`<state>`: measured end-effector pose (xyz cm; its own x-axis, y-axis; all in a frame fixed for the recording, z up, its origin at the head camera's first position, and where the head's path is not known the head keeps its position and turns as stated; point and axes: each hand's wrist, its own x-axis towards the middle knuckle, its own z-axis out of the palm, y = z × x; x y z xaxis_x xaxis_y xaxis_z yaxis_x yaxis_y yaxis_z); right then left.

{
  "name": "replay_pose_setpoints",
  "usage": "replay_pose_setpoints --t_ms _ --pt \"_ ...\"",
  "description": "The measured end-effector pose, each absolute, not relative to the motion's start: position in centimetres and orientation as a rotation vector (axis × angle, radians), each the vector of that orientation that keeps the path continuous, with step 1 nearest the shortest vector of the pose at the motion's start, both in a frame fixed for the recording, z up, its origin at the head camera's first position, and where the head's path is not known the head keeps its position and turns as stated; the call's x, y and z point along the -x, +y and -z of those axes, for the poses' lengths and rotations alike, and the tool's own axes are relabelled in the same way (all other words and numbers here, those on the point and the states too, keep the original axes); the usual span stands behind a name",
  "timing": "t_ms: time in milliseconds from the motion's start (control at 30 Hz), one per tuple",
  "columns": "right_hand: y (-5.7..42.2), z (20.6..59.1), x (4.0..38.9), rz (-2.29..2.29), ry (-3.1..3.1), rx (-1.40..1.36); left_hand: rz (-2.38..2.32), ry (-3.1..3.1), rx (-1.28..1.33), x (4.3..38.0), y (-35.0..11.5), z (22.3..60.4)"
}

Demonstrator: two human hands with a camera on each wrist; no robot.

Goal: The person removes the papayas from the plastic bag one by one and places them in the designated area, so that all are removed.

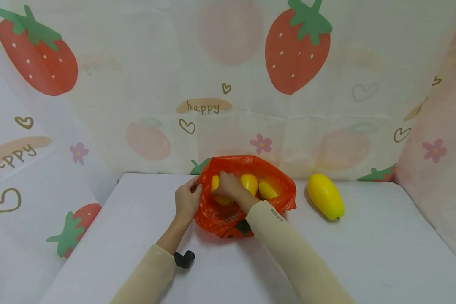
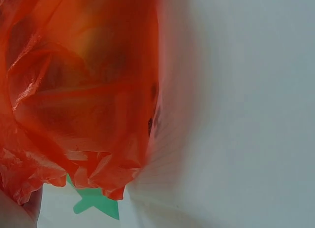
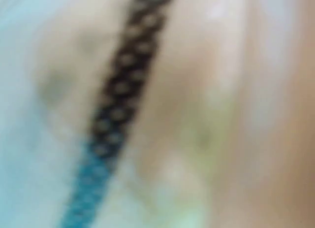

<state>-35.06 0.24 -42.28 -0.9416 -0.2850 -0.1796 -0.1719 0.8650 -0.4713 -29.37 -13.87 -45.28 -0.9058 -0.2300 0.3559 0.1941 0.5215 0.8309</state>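
A red plastic bag [image 1: 247, 162] stands with its mouth spread wide on the white table. My left hand [image 1: 187, 200] pinches its left rim between thumb and fingers; in the left wrist view, part of that hand [image 2: 17, 213] shows under the crumpled bag edge [image 2: 98, 114]. My right hand [image 1: 229, 185] reaches inside and grips a yellow fruit [image 1: 223, 202] at the left of the bag, with its fingertips mostly hidden. Beside it in the bag lie a yellow fruit [image 1: 249, 182] and another yellow fruit [image 1: 267, 190]. The right wrist view is too blurred to show the hand.
An elongated yellow fruit, like a papaya [image 1: 325, 196], lies on the table [image 1: 384, 236] to the right of the bag. A strawberry-print cloth [image 1: 228, 76] hangs behind and at both sides. A black curved piece [image 1: 184, 259] sits at my left wrist.
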Motion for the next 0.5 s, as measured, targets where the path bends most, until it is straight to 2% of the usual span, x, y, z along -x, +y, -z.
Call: replay_pose_setpoints --t_ms 500 --pt "2.3 38.7 34.1 0.749 2.760 0.313 1.380 -2.340 -0.037 29.4 -14.1 44.8"
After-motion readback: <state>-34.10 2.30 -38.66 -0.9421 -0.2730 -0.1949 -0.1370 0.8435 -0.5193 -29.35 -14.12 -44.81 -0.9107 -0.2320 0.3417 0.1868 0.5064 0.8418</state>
